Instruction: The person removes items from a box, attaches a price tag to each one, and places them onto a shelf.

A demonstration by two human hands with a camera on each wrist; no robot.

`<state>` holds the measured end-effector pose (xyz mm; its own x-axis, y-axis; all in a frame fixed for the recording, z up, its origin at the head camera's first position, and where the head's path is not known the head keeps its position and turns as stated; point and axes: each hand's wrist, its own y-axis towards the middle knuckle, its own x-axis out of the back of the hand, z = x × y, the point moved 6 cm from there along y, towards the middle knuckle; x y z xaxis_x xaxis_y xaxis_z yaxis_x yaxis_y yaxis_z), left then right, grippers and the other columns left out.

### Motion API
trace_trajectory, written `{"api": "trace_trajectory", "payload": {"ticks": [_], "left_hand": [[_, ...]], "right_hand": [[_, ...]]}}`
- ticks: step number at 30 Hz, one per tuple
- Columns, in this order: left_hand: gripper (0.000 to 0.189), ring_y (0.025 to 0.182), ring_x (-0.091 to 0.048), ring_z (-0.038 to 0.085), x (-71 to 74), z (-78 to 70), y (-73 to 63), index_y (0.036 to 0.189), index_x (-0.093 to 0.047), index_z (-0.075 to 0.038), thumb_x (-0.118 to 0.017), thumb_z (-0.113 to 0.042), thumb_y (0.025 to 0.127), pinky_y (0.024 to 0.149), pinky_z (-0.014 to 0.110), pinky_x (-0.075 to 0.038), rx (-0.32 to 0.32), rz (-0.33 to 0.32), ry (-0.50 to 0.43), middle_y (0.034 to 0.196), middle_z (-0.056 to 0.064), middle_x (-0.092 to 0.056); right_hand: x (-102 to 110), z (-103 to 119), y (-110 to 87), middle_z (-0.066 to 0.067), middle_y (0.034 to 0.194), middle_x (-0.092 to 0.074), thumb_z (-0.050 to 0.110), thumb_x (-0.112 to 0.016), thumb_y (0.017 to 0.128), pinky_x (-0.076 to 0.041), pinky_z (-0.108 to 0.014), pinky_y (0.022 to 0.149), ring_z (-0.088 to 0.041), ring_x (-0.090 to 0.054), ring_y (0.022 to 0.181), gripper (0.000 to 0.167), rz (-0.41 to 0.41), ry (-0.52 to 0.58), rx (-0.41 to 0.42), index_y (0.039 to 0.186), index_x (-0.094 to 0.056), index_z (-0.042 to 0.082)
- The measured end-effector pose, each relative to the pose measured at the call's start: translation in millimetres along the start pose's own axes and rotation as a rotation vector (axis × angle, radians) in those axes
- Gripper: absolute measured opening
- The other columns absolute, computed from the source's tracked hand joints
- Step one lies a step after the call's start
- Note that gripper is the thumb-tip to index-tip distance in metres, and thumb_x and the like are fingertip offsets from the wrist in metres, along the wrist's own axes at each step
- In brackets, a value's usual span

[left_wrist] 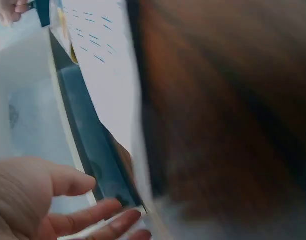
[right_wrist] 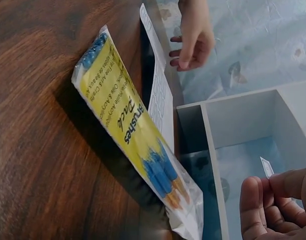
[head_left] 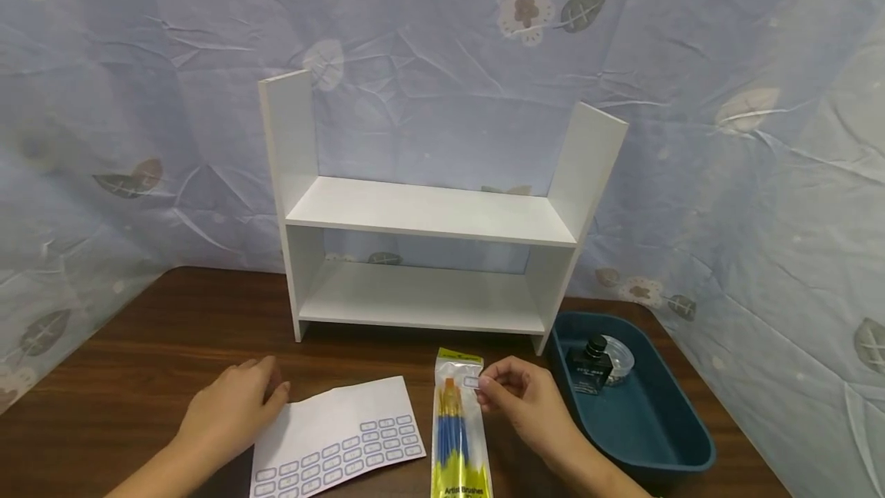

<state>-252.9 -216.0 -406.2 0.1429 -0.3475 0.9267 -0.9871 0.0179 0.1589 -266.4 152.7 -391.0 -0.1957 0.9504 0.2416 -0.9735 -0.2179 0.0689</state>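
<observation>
Between thumb and fingertips, my right hand (head_left: 523, 400) pinches a small white sticker label (right_wrist: 266, 168) with a printed blue border. The label overlaps the upper part of a clear packet of artist brushes (head_left: 456, 436) in the head view. Those brushes have blue handles, and the packet's lower part is printed yellow. To the left lies a white label sheet (head_left: 332, 436), with several rows of bordered labels along its near side. My left hand (head_left: 231, 410) hovers by the sheet's left edge, fingers loosely bent and holding nothing; the left wrist view shows thumb and fingers apart.
A white two-tier shelf (head_left: 429, 210) stands at the back of the brown wooden table (head_left: 131, 383). On the right is a dark teal tray (head_left: 653, 421) containing a black bottle (head_left: 589, 366) and a round clear container (head_left: 619, 360). Patterned cloth (head_left: 429, 37) hangs behind.
</observation>
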Motion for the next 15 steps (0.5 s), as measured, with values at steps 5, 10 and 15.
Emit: {"api": "trace_trajectory", "payload": {"ticks": [5,10,15], "left_hand": [[0.005,0.066,-0.056,0.007,-8.0,-34.1,5.9,0.094,-0.071,-0.013,-0.069,-0.017,0.097,0.056,0.026,-0.048,-0.084,0.030,-0.262,0.077,-0.004,-0.068],[0.007,0.063,-0.051,0.004,-18.5,-70.3,9.1,0.097,-0.071,-0.008,-0.068,-0.013,0.098,0.056,0.020,-0.046,-0.192,0.094,-0.484,0.078,-0.004,-0.067],[0.014,0.069,-0.062,0.010,-33.9,-98.8,12.6,0.103,-0.068,0.000,-0.066,-0.014,0.100,0.058,0.021,-0.054,-0.206,0.228,-0.681,0.083,0.004,-0.069]], "right_hand": [[1,-6,1.6,-0.013,0.092,-0.073,0.010,-0.070,0.100,-0.064,-0.024,0.076,-0.011,-0.070,0.081,0.022,-0.013,0.011,-0.025,0.106,-0.065,-0.010],[-3,-15,6.8,-0.011,0.090,-0.073,0.009,-0.070,0.100,-0.064,-0.025,0.076,-0.013,-0.070,0.082,0.019,-0.024,0.011,-0.066,0.105,-0.066,-0.008],[-8,-25,11.2,-0.008,0.091,-0.073,0.006,-0.068,0.100,-0.065,-0.025,0.077,-0.014,-0.070,0.084,0.014,0.002,0.013,-0.119,0.106,-0.065,-0.007]]}}
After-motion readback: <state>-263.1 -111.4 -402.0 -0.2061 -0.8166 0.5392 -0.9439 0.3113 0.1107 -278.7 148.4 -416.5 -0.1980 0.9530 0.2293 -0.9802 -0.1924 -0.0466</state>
